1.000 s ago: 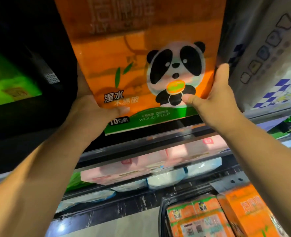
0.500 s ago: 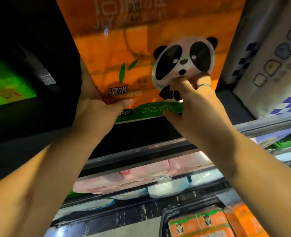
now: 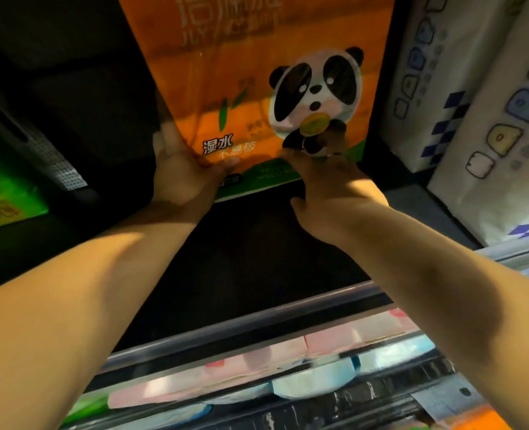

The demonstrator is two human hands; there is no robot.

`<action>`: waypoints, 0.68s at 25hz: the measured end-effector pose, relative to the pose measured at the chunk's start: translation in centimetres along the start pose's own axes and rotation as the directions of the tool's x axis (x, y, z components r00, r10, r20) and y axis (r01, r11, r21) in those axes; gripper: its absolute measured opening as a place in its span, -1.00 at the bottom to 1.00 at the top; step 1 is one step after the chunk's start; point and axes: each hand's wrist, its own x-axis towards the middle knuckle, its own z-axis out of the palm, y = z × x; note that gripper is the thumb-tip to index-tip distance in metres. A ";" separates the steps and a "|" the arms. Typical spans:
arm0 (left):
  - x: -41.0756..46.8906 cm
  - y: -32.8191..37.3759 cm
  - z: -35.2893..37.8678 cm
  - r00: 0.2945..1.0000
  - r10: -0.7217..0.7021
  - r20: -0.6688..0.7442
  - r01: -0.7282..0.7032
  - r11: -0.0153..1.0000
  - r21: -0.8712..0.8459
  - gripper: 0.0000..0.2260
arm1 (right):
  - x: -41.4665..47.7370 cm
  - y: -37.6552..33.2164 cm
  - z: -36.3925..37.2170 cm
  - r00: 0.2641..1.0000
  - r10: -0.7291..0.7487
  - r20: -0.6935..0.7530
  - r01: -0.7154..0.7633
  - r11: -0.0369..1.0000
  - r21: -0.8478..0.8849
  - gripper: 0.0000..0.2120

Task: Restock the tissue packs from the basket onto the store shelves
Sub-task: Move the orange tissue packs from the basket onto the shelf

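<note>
Both arms stretched up into dark shelf bay. Left hand (image 3: 185, 172) clamps lower left corner of orange panda tissue pack (image 3: 257, 88), thumb across front, fingers behind. Right hand (image 3: 328, 184) presses pack's bottom edge under panda print; fingers blurred, cannot tell if gripping. Pack upright above both hands. White patterned packs (image 3: 486, 119) just right of right hand. Pink packs (image 3: 257, 364) on shelf below forearms.

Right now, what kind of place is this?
Most likely a shop aisle stocking paper goods. Both hands push an orange panda tissue pack onto a dark upper shelf beside white printed packs, with pink packs on the shelf below.
</note>
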 end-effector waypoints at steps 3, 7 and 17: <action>1.4 0.2 1.2 1.000 -0.016 0.006 0.016 1.000 -0.006 -0.05 | 1.9 0.6 -0.1 0.999 -0.045 -0.024 0.045 0.999 0.000 -0.31; 3.2 1.0 2.6 0.994 -0.096 0.044 0.093 0.993 0.078 -0.05 | 3.9 1.9 0.1 0.994 -0.094 -0.051 0.092 0.995 -0.044 -0.30; 3.1 2.5 1.5 0.980 -0.135 0.144 0.105 0.975 0.196 -0.59 | 7.3 2.6 -0.8 0.995 -0.006 0.100 0.011 0.999 -0.047 -0.27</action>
